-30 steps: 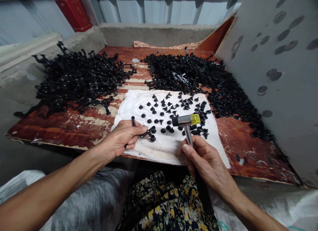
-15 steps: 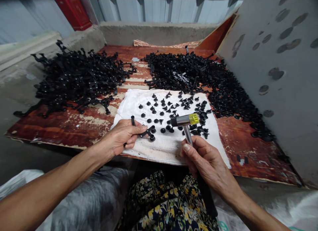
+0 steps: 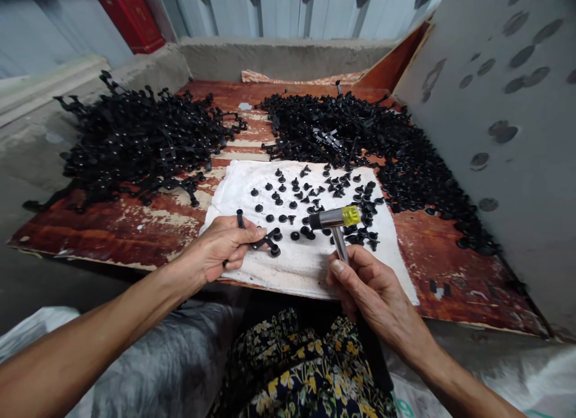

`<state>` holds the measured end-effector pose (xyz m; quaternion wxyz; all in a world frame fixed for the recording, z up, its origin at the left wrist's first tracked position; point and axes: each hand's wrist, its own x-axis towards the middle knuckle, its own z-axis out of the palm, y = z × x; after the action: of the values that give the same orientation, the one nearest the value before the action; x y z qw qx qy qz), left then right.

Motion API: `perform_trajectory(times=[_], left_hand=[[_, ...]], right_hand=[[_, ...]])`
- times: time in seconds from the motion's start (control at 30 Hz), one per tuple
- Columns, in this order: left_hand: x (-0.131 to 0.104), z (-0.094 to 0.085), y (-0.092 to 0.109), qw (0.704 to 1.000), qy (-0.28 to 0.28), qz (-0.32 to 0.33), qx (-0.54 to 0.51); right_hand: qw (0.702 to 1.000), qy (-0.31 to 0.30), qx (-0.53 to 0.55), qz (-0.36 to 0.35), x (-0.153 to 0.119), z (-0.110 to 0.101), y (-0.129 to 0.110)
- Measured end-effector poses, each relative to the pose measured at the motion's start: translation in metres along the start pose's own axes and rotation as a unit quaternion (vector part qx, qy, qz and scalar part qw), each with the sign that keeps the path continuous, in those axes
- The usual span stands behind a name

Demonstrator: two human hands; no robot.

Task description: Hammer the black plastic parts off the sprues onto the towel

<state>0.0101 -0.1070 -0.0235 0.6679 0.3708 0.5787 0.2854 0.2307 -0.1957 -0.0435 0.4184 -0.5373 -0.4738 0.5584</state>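
My left hand (image 3: 225, 245) is closed on a black branched plastic part (image 3: 261, 243) at the cloth's front left. One arm of that part reaches a round black stud at its right end; another arm sticks up above my fingers. My right hand (image 3: 366, 280) grips the metal handle of a small mallet (image 3: 335, 218), held over the front right of the cloth. Its head has a black face on the left and a yellow face on the right. Many small black plastic studs (image 3: 293, 204) stand or lie on the white cloth (image 3: 288, 268).
A heap of black branched parts (image 3: 144, 136) covers the table's left side. Another black heap (image 3: 333, 124) spreads from the back along the right, beside a grey spotted panel (image 3: 504, 166). The worn red-brown table (image 3: 175, 226) has a red box (image 3: 132, 21) behind it.
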Motion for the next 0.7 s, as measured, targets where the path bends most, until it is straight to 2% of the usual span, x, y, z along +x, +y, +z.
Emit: perform_trajectory(times=[0.23, 0.37, 0.5, 0.6, 0.7], left_hand=[[-0.001, 0.004, 0.003, 1.000, 0.018, -0.011, 0.014], [-0.003, 0.008, 0.008, 0.998, 0.046, -0.009, 0.029], [-0.005, 0.010, 0.010, 0.995, 0.075, -0.016, 0.059], [-0.006, 0.011, 0.013, 0.993, 0.080, -0.019, 0.088], [-0.006, 0.012, 0.016, 0.990, 0.076, -0.026, 0.112]], right_hand=[[1.000, -0.009, -0.010, 0.013, 0.000, -0.001, 0.003], [0.992, -0.007, -0.121, -0.040, -0.001, -0.003, -0.002], [0.951, -0.009, -0.265, -0.161, 0.001, -0.005, -0.005], [0.911, -0.049, -0.324, -0.252, 0.006, -0.005, -0.002], [0.877, -0.069, -0.365, -0.305, 0.011, -0.003, -0.002]])
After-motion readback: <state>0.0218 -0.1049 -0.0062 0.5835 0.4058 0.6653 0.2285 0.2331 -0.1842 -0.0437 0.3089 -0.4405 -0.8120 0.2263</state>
